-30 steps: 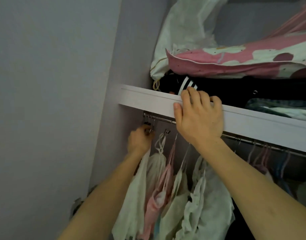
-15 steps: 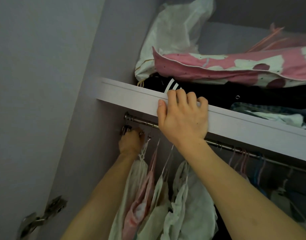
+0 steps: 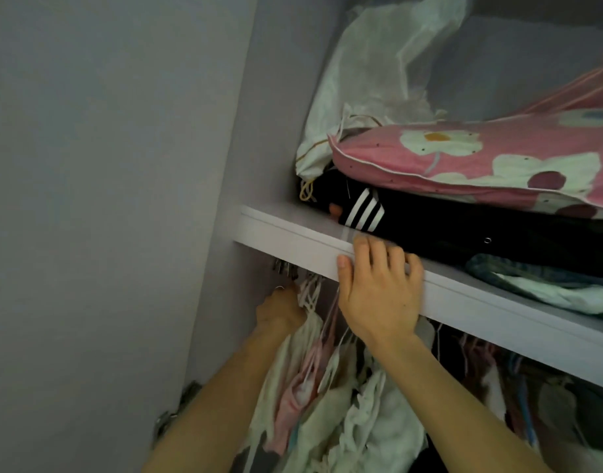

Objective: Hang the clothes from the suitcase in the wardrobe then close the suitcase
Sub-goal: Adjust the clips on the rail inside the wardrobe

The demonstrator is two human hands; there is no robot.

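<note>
- The clothes (image 3: 371, 421) are hanging below the white shelf (image 3: 498, 319), up at the left end of the wardrobe and all squished together. There's one pink piece (image 3: 289, 411) in among whitish ones, which overlap too much for me to count.
- Left hand (image 3: 281, 310) is reaching up under the shelf, right beside the tangle of pale straps (image 3: 310, 295) and just below a bunch of metal clips (image 3: 284, 269). Its fingers are curled away from the camera, so I honestly can't tell what they're pinching, if anything.
- Right hand (image 3: 378, 298) has hold of the shelf's front edge, with four fingers hooked over the top close together and the thumb flat on the front face.
- Further right under the shelf there are some pink and blue hangers (image 3: 522, 397), too blurry to count.
- On top of the shelf:
  - one black garment (image 3: 464, 240) with three white stripes
  - one pink flowered pillow (image 3: 498, 165) lying on that
  - one see-through whitish bag (image 3: 378, 73) behind, against the side wall
  - one folded bluish-white bundle (image 3: 549, 291) at the right
- One metal door hinge (image 3: 166, 419) sits down at the lower left.
</note>
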